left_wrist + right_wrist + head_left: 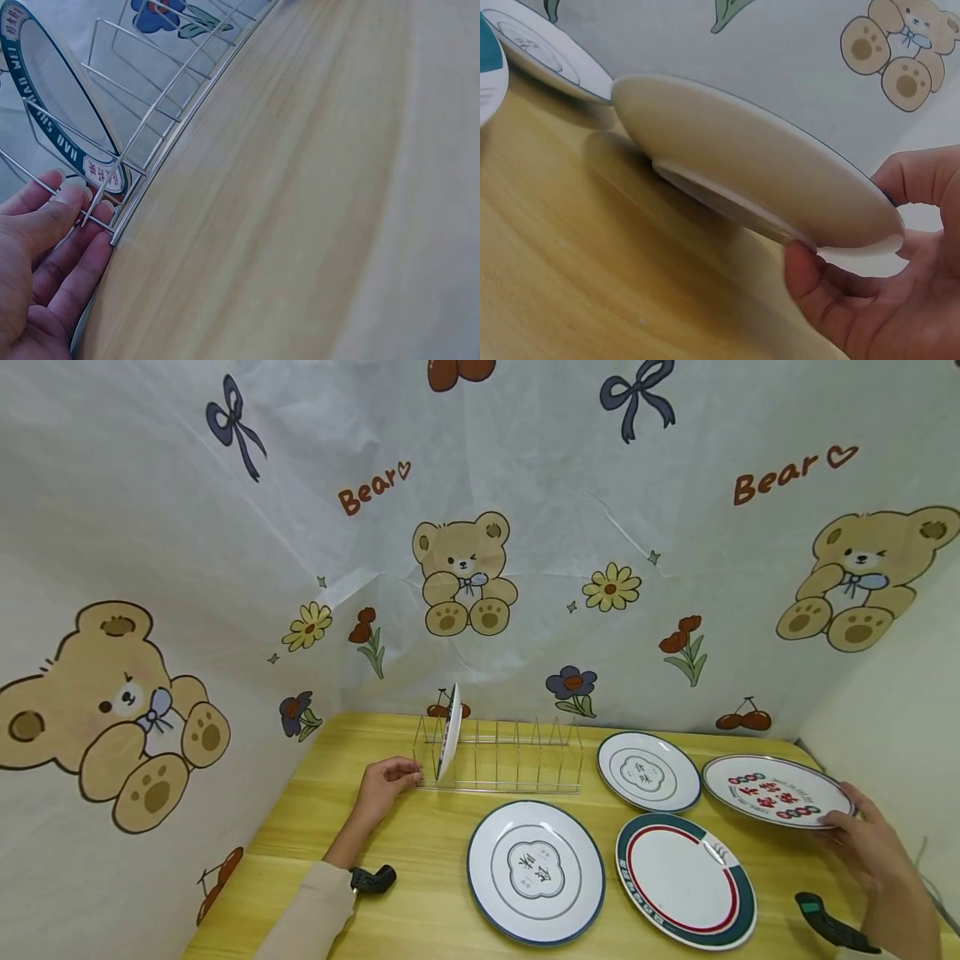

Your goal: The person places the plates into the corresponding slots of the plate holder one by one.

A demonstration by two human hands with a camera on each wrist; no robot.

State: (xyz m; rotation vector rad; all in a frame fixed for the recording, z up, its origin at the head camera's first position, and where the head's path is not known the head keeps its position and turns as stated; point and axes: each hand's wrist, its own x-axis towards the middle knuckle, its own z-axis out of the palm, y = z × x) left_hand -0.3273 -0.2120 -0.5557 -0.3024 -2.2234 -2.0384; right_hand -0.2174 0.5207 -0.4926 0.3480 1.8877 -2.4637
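Note:
A wire dish rack stands at the back of the table, with one plate upright in a slot near its left end. That plate's green lettered rim shows in the left wrist view. My left hand pinches the rack's left end wire between thumb and fingers. At the far right my right hand grips the edge of a white plate with red characters. This plate is tilted, and its pale underside is raised off the table in the right wrist view.
Three plates lie on the wooden table: a blue-rimmed plate in front, a green-and-red-rimmed plate to its right, and a smaller blue-rimmed plate behind. A bear-printed cloth hangs behind the table.

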